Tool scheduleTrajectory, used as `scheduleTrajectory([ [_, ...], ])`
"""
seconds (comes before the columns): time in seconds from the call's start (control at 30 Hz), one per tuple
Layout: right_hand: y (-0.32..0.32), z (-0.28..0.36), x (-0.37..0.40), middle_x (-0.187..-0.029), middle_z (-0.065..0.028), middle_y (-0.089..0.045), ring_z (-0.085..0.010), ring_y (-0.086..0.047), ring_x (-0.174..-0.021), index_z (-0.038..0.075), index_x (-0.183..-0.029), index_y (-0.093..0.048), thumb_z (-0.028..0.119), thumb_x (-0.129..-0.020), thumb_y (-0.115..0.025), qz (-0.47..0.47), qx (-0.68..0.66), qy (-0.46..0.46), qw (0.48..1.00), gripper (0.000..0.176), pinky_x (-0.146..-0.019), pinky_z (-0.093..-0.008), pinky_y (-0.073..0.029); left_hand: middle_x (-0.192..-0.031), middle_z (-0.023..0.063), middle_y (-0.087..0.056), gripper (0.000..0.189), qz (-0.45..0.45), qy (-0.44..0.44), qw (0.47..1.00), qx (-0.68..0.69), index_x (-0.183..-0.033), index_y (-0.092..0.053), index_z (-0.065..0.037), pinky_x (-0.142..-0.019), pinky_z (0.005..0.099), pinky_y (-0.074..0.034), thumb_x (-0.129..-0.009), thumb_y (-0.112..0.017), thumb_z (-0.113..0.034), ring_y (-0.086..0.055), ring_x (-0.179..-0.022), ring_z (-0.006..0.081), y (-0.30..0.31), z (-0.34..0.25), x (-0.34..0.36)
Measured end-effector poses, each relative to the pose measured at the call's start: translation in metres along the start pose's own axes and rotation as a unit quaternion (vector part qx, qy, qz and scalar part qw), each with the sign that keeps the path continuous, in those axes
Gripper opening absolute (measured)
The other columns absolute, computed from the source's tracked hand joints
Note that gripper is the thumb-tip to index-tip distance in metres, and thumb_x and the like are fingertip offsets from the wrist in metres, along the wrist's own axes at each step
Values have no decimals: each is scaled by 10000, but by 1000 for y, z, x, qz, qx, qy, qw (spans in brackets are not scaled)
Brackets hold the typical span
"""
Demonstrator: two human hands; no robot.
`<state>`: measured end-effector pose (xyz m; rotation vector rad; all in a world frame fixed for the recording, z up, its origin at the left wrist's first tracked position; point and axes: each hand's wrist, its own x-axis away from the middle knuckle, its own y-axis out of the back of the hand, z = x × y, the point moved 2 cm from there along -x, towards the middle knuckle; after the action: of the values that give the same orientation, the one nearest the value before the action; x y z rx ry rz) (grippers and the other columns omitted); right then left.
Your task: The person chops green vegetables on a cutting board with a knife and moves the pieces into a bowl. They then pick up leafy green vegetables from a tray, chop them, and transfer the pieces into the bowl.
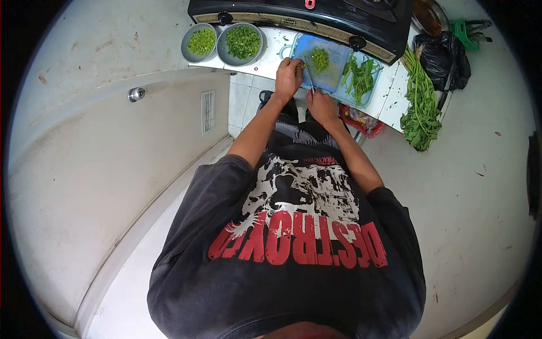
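Note:
My right hand (pixel 322 106) is closed on a knife (pixel 310 78), whose blade points up over the left part of a blue cutting board (pixel 333 53). My left hand (pixel 289 73) is at the board's left edge with its fingers pressed together; what they hold, if anything, is too small to tell. Chopped green pieces (pixel 320 60) lie on the board just beyond the blade. Leafy green stems (pixel 360 79) rest at the board's right side, over a light blue tray (pixel 375 85).
Two grey bowls, one with pale green pieces (pixel 201 42) and one with darker chopped greens (pixel 243 43), stand at the left. A black stove (pixel 259 12) is behind the board. Long greens (pixel 420 107), a black bag (pixel 443 59) and a green basket (pixel 464 35) are at the right.

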<state>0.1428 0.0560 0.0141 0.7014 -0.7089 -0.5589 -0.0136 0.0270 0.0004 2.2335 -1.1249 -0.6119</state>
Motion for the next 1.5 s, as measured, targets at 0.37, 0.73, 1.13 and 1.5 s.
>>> scheduleTrajectory([
  [0.37,5,3,-1,-804,-279,-688,-460,-691,-781,-35,-976,-621,352,-998,-490,9,32,10,999,409,-733,-549,-553,-874,188,-634,119,-7,-16,1000,-24,-929,-705,-22,-787,437,-507,-816,-667,-11,-628,-845,369,0,0,1],
  [0.73,0,8,-36,-831,-281,-689,-455,-693,-797,-46,-933,-625,321,-984,-520,-16,13,35,999,386,-735,-535,-560,-875,192,-637,117,-5,-17,999,-30,-927,-700,-15,-781,442,-509,-818,-659,-6,-631,-849,373,0,-1,1],
  [1.13,-5,-11,1,-790,-284,-680,-459,-685,-775,-53,-948,-630,317,-982,-518,-11,4,13,1000,388,-731,-542,-552,-850,156,-668,102,-13,28,999,-8,-930,-712,-36,-704,379,-538,-857,-645,-11,-668,-747,308,-2,4,0],
  [1.5,7,4,-9,-780,-282,-680,-458,-689,-773,-45,-952,-616,334,-989,-507,8,12,17,1000,396,-719,-553,-550,-856,173,-630,102,6,39,999,16,-903,-707,-31,-771,442,-508,-819,-654,-10,-629,-829,370,0,1,1],
])
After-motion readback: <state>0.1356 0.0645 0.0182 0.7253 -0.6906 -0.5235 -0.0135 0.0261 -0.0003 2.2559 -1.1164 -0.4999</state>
